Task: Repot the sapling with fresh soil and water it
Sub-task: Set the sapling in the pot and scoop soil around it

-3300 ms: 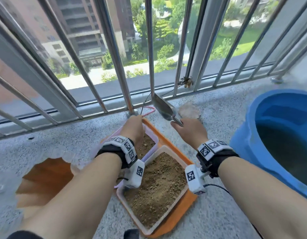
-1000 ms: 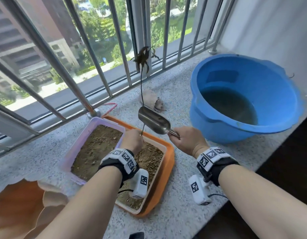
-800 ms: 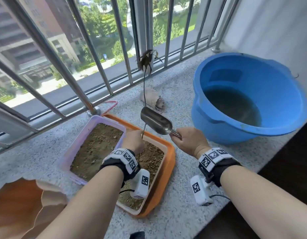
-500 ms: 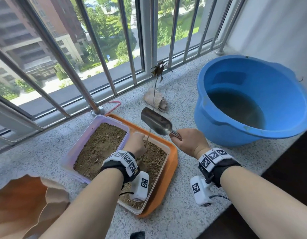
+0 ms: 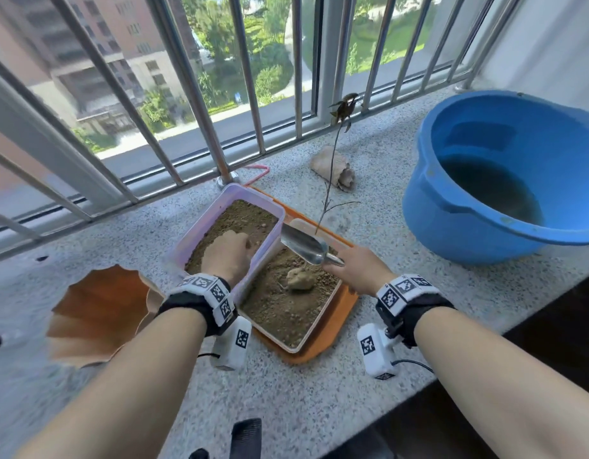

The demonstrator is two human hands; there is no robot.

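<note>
My left hand (image 5: 227, 256) reaches into the soil of the purple tub (image 5: 200, 231), its fingers hidden, so I cannot tell their grip. My right hand (image 5: 359, 272) holds the metal scoop (image 5: 303, 244). The sapling (image 5: 332, 167), released since a moment ago, stands in the white tray (image 5: 314, 324) beside a clod (image 5: 299, 279). The wristband markers carry no readable text. The blue bucket (image 5: 452, 223) is cut off at the right.

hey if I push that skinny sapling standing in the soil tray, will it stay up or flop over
Probably flops. The sapling has a long, thread-thin stem that already leans, with its withered leaves clustered at the top, so it looks top-heavy and whippy. No hand holds it, and the loose soil around its base likely anchors it weakly.
</note>
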